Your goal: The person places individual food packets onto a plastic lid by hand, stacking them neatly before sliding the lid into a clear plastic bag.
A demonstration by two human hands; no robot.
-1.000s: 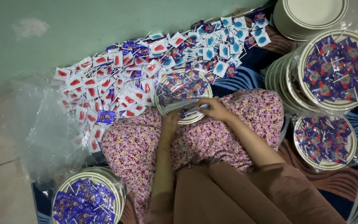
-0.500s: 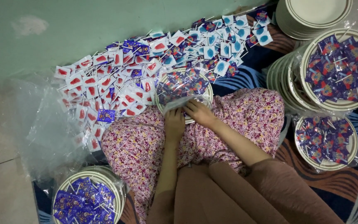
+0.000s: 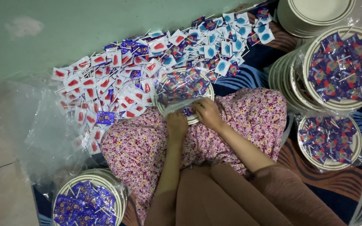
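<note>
Head view, looking down onto a lap in a floral skirt (image 3: 248,121). Left hand (image 3: 177,123) and right hand (image 3: 206,113) both at the near rim of one plate (image 3: 170,109) resting on the knees, fingers closed on the clear plastic wrap (image 3: 177,105) drawn over the plate's load of blue-wrapped lollipops (image 3: 185,86); neither hand spread wide, both pinching film at the plate's edge. Wrapping of this plate judged under way, film already across the top, edge nearest the body apparently not yet tucked; underside hidden, so cannot tell how far round. Finished, by appearance: large filled and film-covered plate (image 3: 341,67) at upper right, sitting on a stack; smaller filled and covered plate (image 3: 329,140) below it on the patterned rug (image 3: 315,184); another filled, covered plate (image 3: 89,201) at lower left, also on a short stack. Left to do, by appearance: a broad heap of loose lollipops (image 3: 118,83) on the floor beyond the knees, red-and-white wrappers to the left, blue ones further right (image 3: 235,33), touching the held plate's far side; a stack of bare plates (image 3: 315,12) at top right. Loose sheet of clear plastic (image 3: 30,125) crumpled on the tile floor at left, just beside the heap. Rough tally: three plates done, one in hand, many sweets unplated.
</note>
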